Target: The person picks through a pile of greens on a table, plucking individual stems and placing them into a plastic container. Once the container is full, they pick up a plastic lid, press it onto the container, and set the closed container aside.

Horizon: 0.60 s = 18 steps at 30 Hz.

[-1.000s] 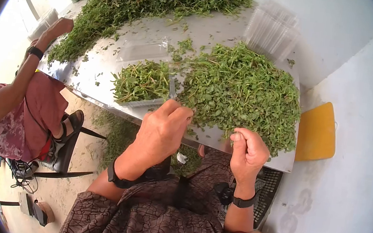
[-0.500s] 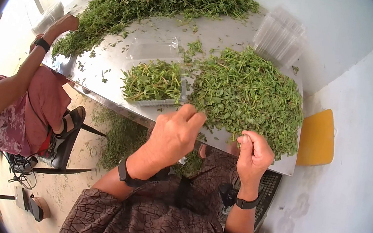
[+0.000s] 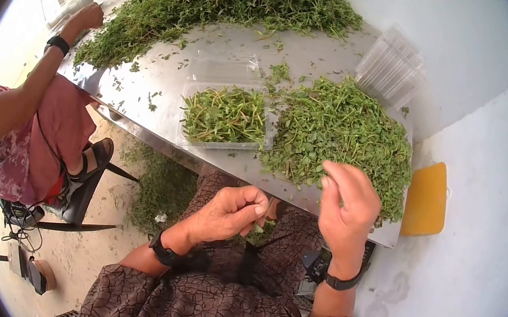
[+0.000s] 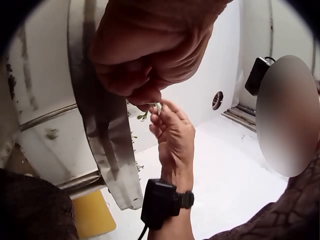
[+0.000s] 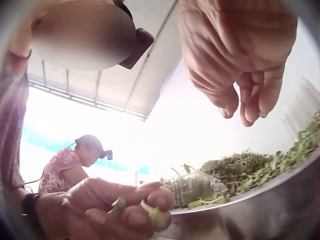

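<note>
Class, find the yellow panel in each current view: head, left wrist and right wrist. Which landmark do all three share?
Head: the yellow panel is right of center, beside the table's right end.
Left wrist: at the bottom left, partly behind dark cloth.
Right wrist: not in it.
Shared landmark: the metal table, whose edge shows in all three.

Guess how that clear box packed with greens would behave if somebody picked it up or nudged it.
The box is probably light for its size, being thin clear plastic filled with loose sprigs. It would likely slide rather than tip, since it sits low and flat on the table. With its lid open, a jolt might spill some.
</note>
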Motion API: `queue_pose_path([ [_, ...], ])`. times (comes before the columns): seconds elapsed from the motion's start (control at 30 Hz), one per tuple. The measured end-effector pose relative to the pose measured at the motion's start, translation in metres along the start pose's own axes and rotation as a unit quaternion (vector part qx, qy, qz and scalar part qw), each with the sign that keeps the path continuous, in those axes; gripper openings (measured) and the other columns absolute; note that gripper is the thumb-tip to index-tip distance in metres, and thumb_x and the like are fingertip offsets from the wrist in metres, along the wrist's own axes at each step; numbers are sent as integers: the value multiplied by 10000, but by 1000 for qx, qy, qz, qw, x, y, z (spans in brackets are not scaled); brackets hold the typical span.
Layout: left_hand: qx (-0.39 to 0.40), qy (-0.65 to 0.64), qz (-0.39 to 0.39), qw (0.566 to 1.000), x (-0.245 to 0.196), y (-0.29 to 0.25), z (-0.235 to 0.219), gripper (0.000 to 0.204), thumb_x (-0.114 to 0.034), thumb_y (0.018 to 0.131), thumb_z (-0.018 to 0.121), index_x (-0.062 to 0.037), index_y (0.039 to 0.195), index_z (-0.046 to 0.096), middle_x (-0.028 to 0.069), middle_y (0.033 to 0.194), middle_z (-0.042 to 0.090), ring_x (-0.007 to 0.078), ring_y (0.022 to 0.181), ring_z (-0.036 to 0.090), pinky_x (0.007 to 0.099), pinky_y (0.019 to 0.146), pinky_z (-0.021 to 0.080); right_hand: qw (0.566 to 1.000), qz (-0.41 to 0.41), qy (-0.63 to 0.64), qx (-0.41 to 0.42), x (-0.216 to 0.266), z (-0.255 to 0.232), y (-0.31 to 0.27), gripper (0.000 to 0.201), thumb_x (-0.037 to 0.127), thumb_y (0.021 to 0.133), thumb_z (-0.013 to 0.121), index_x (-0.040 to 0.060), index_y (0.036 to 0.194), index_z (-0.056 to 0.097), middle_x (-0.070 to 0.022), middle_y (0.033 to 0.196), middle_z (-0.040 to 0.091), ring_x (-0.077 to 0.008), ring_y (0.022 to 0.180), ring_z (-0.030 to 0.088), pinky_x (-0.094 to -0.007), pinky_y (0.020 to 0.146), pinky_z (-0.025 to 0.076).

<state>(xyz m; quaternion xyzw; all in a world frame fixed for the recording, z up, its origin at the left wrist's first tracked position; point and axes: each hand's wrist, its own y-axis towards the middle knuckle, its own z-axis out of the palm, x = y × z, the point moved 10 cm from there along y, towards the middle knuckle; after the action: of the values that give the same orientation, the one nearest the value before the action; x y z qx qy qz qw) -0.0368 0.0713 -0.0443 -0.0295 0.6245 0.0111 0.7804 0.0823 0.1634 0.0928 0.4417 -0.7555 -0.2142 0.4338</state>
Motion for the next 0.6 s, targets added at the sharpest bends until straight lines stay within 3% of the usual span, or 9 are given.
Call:
queue_pose_path([
  [0.17,19,-85,-58,994,26,-6,-8,191,-214,1025,533,-46,954,587,-4,793,617,30,637,551,183,527,447,981,-95,-117,121,11,59,27,268,-11,747,686,38,1010,693,-160,1052,650,-317,876,631,-397,698,530],
  [0.23,8,-82,-57,995,21,-9,-14,175,-226,1018,538,-71,959,594,-37,774,599,15,608,499,176,541,427,973,-103,-146,144,8,72,33,261,-9,739,677,35,995,693,-170,1067,645,-324,884,625,-402,700,531],
  [0.4,3,-88,-50,995,28,-14,-27,178,-223,1019,541,-64,967,601,-34,783,605,16,652,537,175,543,445,951,-107,-194,215,-4,103,35,145,-12,717,659,21,851,705,-160,1062,649,-332,900,614,-412,711,536],
  [0.53,-6,-87,-54,995,40,-18,-35,175,-217,1019,546,-62,968,611,-27,796,614,20,663,559,175,540,455,962,-117,-173,177,3,93,42,101,-8,733,664,23,815,714,-153,1020,675,-318,888,631,-403,713,540],
  [0.6,-10,-86,-54,995,45,-21,-41,171,-216,1015,553,-63,968,612,-25,794,615,21,653,554,175,539,455,988,-63,-93,102,-1,65,52,103,-3,759,660,20,837,724,-162,1000,699,-319,863,653,-392,721,544],
])
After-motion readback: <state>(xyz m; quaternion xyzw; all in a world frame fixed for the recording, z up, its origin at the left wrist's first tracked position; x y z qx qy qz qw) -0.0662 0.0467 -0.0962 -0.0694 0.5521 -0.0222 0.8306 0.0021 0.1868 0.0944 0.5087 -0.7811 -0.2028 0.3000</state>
